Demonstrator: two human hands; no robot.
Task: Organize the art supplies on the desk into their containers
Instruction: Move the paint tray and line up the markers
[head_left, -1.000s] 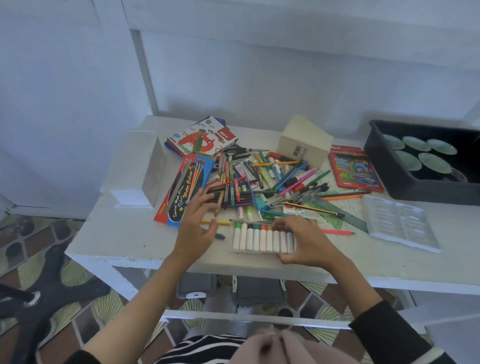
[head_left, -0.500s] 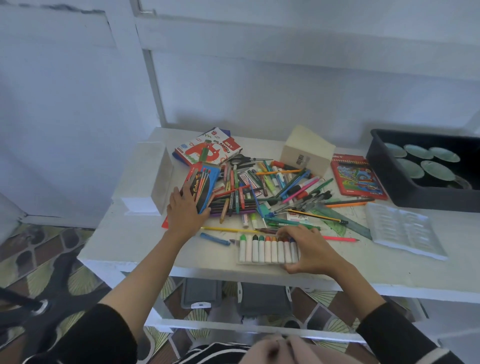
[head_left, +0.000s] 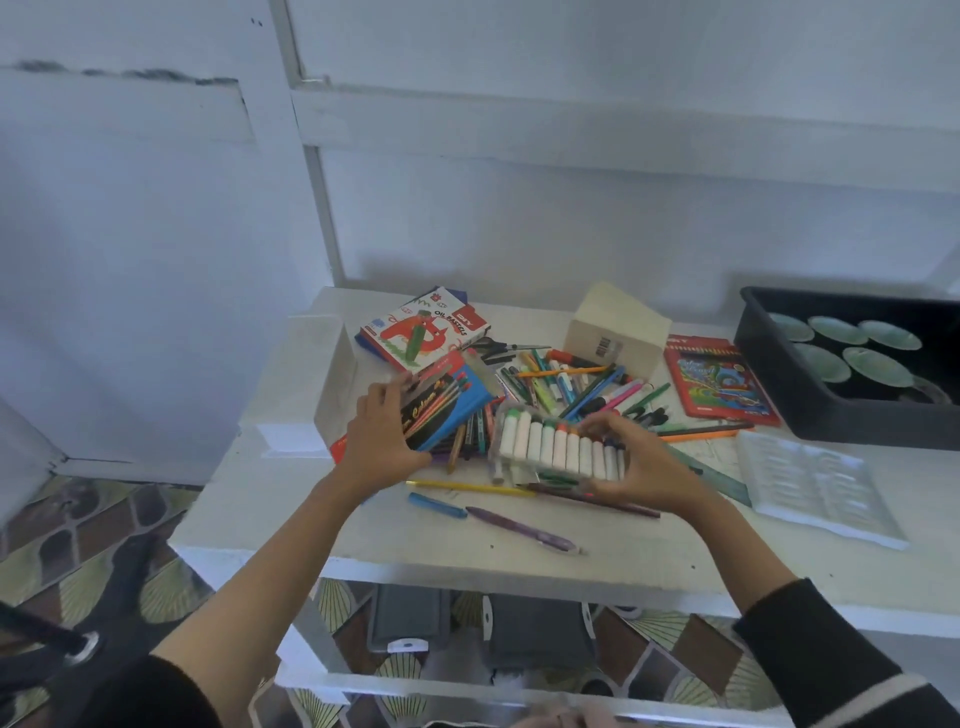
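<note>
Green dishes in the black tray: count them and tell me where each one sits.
5. Three green dishes run along the back row: left, middle, right. Two sit in front. The black tray wall may hide more.

Flat printed cartons: three. These are the white-and-red oil pastels carton (head_left: 423, 332) far left, the blue-and-black coloured-pencil carton (head_left: 452, 410) nearer, and the red flat pencil carton (head_left: 719, 379) right.
Plain boxes: two, a cream cardboard box (head_left: 615, 332) and a white box (head_left: 311, 384).
Clear plastic pack of white-barrelled markers (head_left: 558, 447): one, with roughly ten markers; its right end is hidden.
Black plastic bin (head_left: 857, 423): one. Pale green round dishes (head_left: 836, 330) inside: five plain, a sixth uncertain.
Clear ribbed plastic tray (head_left: 815, 483): one.
Black-handled scissors (head_left: 498, 347): one.
Singles along the near edge: four, namely a yellow pencil (head_left: 467, 487), blue pen (head_left: 436, 505), purple pen (head_left: 522, 530) and dark pencil (head_left: 639, 510).
Central heap of pens (head_left: 582, 384): too tangled to count.
</note>
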